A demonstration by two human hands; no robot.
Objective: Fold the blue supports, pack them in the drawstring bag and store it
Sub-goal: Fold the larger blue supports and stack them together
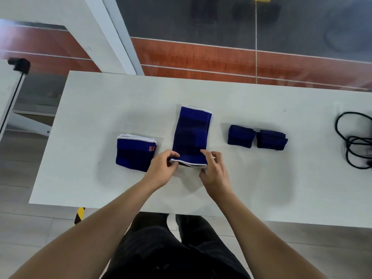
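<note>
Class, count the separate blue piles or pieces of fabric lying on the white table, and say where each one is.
4: a folded stack at left, a long support in the middle held by both hands, and two small dark bundles at right. Stacked layers may hide more.

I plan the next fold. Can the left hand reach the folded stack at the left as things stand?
Probably yes. The left hand grips the near edge of the long support, and the folded stack lies right beside it on the table, with nothing between them.

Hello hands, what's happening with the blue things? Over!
Both hands pinching long support's near edge. Folded stack left, two small bundles right. Nothing blocking.
</note>
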